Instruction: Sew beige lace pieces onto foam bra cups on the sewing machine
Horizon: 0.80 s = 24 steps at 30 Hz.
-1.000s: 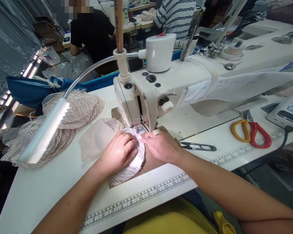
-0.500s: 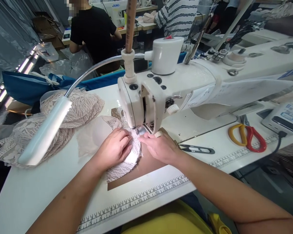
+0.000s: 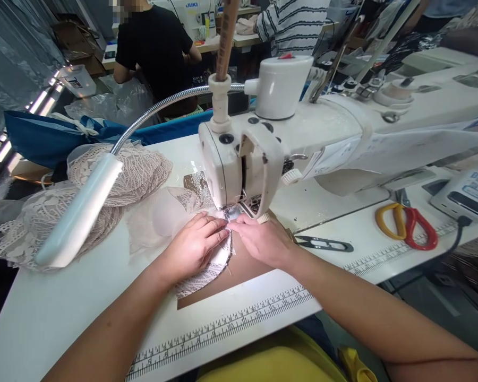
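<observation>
Pale lace (image 3: 219, 265) with a curved edge is lying on a brown sheet (image 3: 250, 270), its far end running up to the presser foot area of a white industrial sewing machine (image 3: 215, 164). I am resting my left hand (image 3: 197, 241) palm down across the lace, fingers extended and unclenched. I am bringing my right hand (image 3: 265, 241) to the curved edge from the other side, index finger pointing at the work just before the machine head; whether it is pinching the fabric, I cannot tell. Sheer fabric (image 3: 143, 228) is spreading beyond my left hand, and two piles of beige lace pieces (image 3: 139, 180) are standing behind a goose-neck lamp (image 3: 79, 212). Thread snips (image 3: 310, 243) and yellow-and-red-handled scissors (image 3: 410, 225) are lying to the right on the white surface (image 3: 91, 318), whose front edge is carrying a printed ruler (image 3: 223, 329). Two co-workers (image 3: 155, 48) are sitting beyond.
</observation>
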Tool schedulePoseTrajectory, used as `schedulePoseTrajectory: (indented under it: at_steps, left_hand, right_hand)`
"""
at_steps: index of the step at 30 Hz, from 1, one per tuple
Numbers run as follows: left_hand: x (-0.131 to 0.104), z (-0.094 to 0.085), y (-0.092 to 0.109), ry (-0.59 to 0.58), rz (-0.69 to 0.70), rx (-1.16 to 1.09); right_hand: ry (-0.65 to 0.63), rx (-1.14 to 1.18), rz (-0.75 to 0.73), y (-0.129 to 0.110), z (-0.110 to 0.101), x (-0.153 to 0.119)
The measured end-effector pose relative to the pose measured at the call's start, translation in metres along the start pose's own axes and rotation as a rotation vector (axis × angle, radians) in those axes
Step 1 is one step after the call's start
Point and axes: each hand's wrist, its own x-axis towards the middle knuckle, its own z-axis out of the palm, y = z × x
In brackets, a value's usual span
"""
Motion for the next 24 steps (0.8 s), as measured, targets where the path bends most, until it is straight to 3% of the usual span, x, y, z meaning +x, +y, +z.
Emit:
schedulePoseTrajectory:
  at_steps: [24]
  left_hand:
    - [-0.0052,0.0023,-0.0055,-0.022,0.012,0.126]
  right_hand:
    - [0.03,-0.008,-0.04,-0.0024,-0.0009,-0.0011]
